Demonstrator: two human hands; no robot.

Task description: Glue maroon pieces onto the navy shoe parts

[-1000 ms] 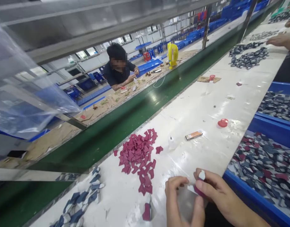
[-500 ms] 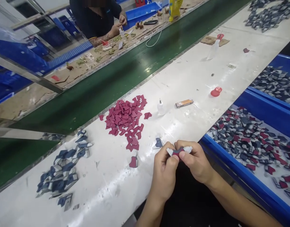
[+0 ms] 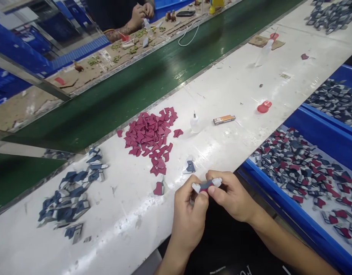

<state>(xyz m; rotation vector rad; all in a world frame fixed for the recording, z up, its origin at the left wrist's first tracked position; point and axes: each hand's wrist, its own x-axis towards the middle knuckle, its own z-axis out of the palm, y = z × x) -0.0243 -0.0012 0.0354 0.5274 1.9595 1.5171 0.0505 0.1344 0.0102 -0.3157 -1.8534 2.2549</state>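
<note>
- White lettering on the person's dark clothing (image 3: pixel 230 244) is cut by the lower edge and cannot be read for certain. The small orange box (image 3: pixel 224 119) carries print too small to make out.
- The left hand (image 3: pixel 190 214) has its fingers curled and grips one end of a grey, blue and red piece (image 3: pixel 206 186) with thumb and fingers.
- The right hand (image 3: pixel 233 194) grasps the same piece near its other end, thumb pressed against it. The two hands are close together, just above the near edge of the bench (image 3: pixel 121 217).
- One loose blue and grey piece (image 3: pixel 190 166) lies just beyond the hands; one red and grey piece (image 3: pixel 158 188) lies to their left.
- One red heap (image 3: pixel 148 133) is farther off, too tangled to count, with one stray bit on its left and one on its right.
- One blue and grey heap (image 3: pixel 67 198) lies at near left, another (image 3: pixel 333 17) at far right; neither can be counted.
- Two clear bottles: a needle-tipped one (image 3: pixel 194 124) beside the red heap, and a far one (image 3: pixel 264 53).
- One red lid (image 3: pixel 264 107) sits right of the box.
- Two blue bins stand at right, the near one (image 3: pixel 316 131) holding many mixed pieces.
- Across the green strip (image 3: pixel 153 91), a co-worker's two hands (image 3: pixel 143 13) are close together.
</note>
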